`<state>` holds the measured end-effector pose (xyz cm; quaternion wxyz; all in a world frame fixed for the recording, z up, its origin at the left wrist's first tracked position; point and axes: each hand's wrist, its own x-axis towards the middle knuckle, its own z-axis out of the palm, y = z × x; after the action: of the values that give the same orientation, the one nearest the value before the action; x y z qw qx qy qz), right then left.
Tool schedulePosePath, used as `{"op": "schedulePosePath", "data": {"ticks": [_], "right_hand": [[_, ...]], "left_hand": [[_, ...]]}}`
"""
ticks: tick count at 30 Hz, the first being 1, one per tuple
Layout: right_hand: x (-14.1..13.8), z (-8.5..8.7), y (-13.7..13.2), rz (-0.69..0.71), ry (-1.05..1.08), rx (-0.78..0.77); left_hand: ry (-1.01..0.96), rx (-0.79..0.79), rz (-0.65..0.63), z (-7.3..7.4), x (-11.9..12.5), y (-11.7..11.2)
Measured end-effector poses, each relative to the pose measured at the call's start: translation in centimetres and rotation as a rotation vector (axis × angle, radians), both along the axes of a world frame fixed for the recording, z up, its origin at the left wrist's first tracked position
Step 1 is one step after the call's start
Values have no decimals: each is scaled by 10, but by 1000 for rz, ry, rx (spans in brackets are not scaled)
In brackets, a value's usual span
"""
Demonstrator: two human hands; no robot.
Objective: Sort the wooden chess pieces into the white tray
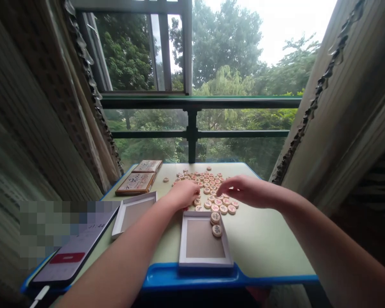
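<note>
Several round wooden game pieces (208, 182) with red and dark characters lie scattered on a pale green table (263, 239). My left hand (182, 193) rests knuckles-up on the near left edge of the pile, fingers curled under; what they hold is hidden. My right hand (244, 190) hovers over the right side of the pile, fingers extended towards the pieces and slightly apart. An open white box tray (205, 244) sits near the front edge with two pieces (216, 223) in its far right corner.
A second white tray (133, 211) lies to the left. Two wooden folded boards (139, 179) sit at the back left. A phone (70, 252) with a cable lies front left. A blue rim (192, 278) edges the table. Window railing and curtains stand behind.
</note>
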<state>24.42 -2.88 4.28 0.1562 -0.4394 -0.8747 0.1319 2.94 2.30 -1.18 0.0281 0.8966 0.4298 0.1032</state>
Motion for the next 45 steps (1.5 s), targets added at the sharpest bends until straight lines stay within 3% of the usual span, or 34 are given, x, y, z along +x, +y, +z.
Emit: {"op": "schedulePosePath", "data": {"ticks": [2,7,10,15,20,24,35,41,45], "right_hand": [[-12,-1,1,62,-22,-1],[-9,-51,17,-62,87,148],[-1,-64,21,-2,35,145],[-3,-62,20,33,-22,162],[-6,-73,24,44,-15,247],[-6,-77,29,61,-21,227],[-5,-76,27,-60,-37,192],[0,-73,30,-190,2,222],[0,-75,31,-105,-46,208]], "left_hand": [[36,46,22,1,0,0],[-55,28,140,-3,-6,4],[-107,8,105,-8,-8,7],[-102,70,56,-14,-11,11],[-145,58,57,-21,-19,15],[-135,68,27,-26,-19,14],[-173,-44,53,-12,-12,-1],[-214,-46,94,-14,-11,-3],[-214,-2,94,-16,-10,-2]]}}
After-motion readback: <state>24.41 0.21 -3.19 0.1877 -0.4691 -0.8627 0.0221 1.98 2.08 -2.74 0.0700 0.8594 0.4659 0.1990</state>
